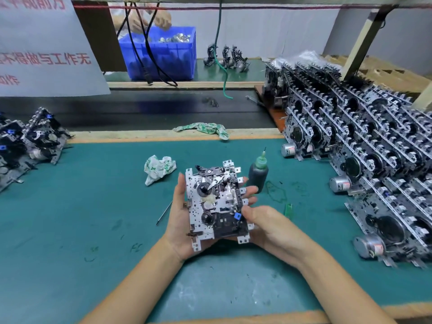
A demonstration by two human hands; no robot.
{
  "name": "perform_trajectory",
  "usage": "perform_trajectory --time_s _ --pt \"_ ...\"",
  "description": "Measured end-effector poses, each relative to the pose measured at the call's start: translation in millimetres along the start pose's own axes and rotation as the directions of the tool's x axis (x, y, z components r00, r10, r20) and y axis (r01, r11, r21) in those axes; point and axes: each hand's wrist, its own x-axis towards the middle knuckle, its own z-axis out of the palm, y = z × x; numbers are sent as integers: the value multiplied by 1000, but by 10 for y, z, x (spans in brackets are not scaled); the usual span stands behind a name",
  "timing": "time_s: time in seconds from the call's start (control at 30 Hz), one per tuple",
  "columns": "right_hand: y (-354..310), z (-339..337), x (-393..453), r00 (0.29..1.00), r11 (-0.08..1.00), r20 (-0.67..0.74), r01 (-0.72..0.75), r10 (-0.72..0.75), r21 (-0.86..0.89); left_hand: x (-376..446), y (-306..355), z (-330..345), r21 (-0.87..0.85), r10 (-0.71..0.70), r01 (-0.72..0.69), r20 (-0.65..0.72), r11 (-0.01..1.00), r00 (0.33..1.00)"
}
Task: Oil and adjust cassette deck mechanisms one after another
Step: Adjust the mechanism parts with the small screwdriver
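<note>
A metal cassette deck mechanism [216, 203] with black reels and a small blue part is held flat above the green mat. My left hand [178, 220] cradles it from below and along its left edge. My right hand [268, 224] grips its lower right corner, thumb pressing near the blue part. A dark oil bottle [257, 175] with a green needle nozzle stands upright on the mat just behind the mechanism's right side, not touched by either hand.
Several rows of mechanisms [364, 160] with motors are stacked at the right. More mechanisms [30, 141] lie at the left. A crumpled rag [157, 169], a thin metal pick [164, 212] and a small green piece [289, 209] lie on the mat. A blue bin [163, 54] and another person's hands are beyond the conveyor.
</note>
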Motion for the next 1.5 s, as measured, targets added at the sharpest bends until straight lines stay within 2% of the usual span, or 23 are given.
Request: perform_trajectory --time_s 0.07,0.1,0.13,0.17,0.2,0.23,0.27,0.37,0.43,0.5,0.57,0.6,0.63,0.67,0.7,0.73,0.77,0.97,1.13,1.3,1.5 --pt "-62 -10 -39 975 962 -215 -5 -56 -274 12 1 -80 3 4 -4 -92 1000 996" --pt "-74 -22 -76 947 867 -286 -17 -145 -497 23 -1 -118 -10 5 -6 -131 1000 991" --pt "-85 -54 -135 903 657 -308 -39 -300 -753 37 -3 -151 -28 0 -5 -172 1000 985" --pt "-113 -99 -213 831 331 -263 -101 -491 -938 49 -6 -182 -42 -11 2 -216 999 976" --pt "-150 -146 -296 778 37 -146 -156 -611 -987 58 -13 -204 -53 -23 10 -255 999 967" --pt "-184 -190 -383 775 -99 -59 -155 -630 -983 67 -23 -220 -62 -36 19 -286 998 958" --pt "-209 -237 -473 819 -123 -16 -105 -573 -987 76 -32 -231 -72 -51 30 -306 997 951" --pt "-210 -363 -657 953 -181 100 49 -285 -982 110 -40 -243 -106 -84 50 -345 993 935" --pt "-134 -428 -664 977 -221 75 30 -199 -975 136 -33 -240 -128 -93 49 -370 991 925" --pt "-104 -449 -597 973 -236 93 42 -210 -971 149 -32 -232 -129 -89 40 -397 991 913" --pt "-149 -462 -480 979 -203 107 70 -176 -977 143 -31 -213 -123 -87 39 -408 992 909" --pt "-179 -457 -421 987 -94 100 89 -126 -992 138 -30 -203 -127 -86 37 -409 991 908" --pt "-223 -441 -368 995 102 87 92 -52 -991 135 -25 -197 -128 -85 34 -411 991 908" --pt "-273 -422 -315 994 357 99 80 35 -931 132 -17 -193 -126 -83 34 -410 991 908" --pt "-328 -400 -271 987 581 136 60 89 -812 129 -7 -188 -119 -83 37 -409 992 909" --pt "-373 -386 -222 982 725 165 46 94 -687 128 4 -181 -114 -88 45 -408 993 909" --pt "-415 -373 -166 983 798 166 38 79 -601 128 13 -178 -112 -97 56 -406 992 909" --pt "-347 -343 133 994 873 -24 -107 109 -475 127 66 -222 -83 -194 175 -412 981 890" --pt "-281 -414 103 993 904 4 -105 117 -414 146 40 -257 -91 -214 194 -405 977 889" --pt "-277 -394 89 984 888 24 -150 178 -435 162 44 -267 -113 -215 184 -419 976 882" --pt "-293 -358 63 980 822 -69 -196 189 -534 170 49 -264 -106 -220 193 -407 975 887"
